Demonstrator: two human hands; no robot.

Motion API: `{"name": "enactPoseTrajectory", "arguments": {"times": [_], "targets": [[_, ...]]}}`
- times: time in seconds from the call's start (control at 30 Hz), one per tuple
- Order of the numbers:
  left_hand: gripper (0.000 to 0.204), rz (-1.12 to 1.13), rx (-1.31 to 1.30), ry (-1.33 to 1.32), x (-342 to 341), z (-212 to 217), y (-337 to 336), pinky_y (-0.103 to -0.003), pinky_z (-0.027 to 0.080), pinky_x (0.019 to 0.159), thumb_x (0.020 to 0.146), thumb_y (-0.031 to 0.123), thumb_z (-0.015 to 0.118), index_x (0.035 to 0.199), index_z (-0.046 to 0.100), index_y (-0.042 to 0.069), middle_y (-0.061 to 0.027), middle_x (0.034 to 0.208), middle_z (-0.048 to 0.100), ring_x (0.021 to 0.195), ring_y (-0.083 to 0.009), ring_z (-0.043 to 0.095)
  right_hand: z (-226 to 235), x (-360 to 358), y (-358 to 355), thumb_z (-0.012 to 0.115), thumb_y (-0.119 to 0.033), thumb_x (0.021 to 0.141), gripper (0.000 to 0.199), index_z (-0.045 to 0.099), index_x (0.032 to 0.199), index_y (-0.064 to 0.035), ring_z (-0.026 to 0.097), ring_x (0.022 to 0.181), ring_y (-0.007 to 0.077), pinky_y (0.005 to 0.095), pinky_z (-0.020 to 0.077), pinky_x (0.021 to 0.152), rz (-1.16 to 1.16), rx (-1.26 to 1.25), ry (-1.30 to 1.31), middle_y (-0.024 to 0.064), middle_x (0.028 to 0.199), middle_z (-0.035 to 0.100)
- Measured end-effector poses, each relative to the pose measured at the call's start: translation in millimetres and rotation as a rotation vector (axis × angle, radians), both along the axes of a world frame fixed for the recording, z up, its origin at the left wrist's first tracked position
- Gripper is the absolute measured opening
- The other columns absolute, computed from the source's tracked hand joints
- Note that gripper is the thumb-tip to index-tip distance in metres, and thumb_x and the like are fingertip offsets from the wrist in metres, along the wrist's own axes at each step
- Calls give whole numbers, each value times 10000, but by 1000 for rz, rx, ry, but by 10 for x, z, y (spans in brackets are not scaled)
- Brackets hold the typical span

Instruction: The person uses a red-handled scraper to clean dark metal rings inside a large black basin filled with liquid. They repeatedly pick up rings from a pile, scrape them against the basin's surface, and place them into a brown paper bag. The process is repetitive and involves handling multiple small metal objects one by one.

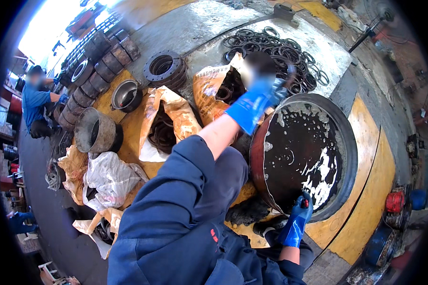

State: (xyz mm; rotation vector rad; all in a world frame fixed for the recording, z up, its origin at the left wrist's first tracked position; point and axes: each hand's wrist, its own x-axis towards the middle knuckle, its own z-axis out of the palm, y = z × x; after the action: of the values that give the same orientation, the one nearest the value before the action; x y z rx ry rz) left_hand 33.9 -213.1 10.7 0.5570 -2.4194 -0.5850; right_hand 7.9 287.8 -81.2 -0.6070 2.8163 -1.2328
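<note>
My left hand [256,103], in a blue rubber glove, is stretched out above the far left rim of a wide round tub [349,156]. Its fingers are smeared by motion, and a dark blurred shape beside them cannot be made out. Dark liquid [290,161] with pale froth and bright reflections fills the tub's inside. At the near rim, my right hand [297,216], gloved in blue too, is closed around a small thing with a red spot, mostly hidden by the fingers. Beyond the tub lies a heap of black rings [271,45].
Paper sacks [169,116] of dark rings stand left of the tub, with a white plastic bag [111,178] nearer. A stack of flanged rings [165,69], a metal pot [127,95] and a metal cylinder [95,130] are farther left. Another person [38,102] works by stacked blocks.
</note>
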Motion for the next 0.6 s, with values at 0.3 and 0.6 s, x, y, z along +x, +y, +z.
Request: {"name": "enactPoseTrajectory", "arguments": {"times": [0.3,0.6], "targets": [[451,147,12,-326,627,-359,-40,-410,524,983,855,337,678,1254,684,126,-136,1220,700,1093,-329,673,83,60,-34,655,-44,934,267,697,1196,-13,683,1069,248,344,510,991,61,-33,4,142,1156,722],[172,-161,222,-99,138,323,779,-417,543,794,836,178,640,984,697,111,-143,964,714,919,-349,687,212,106,-143,651,-6,913,263,695,1173,-4,689,1015,223,319,538,928,35,-30,104,130,1134,721]]}}
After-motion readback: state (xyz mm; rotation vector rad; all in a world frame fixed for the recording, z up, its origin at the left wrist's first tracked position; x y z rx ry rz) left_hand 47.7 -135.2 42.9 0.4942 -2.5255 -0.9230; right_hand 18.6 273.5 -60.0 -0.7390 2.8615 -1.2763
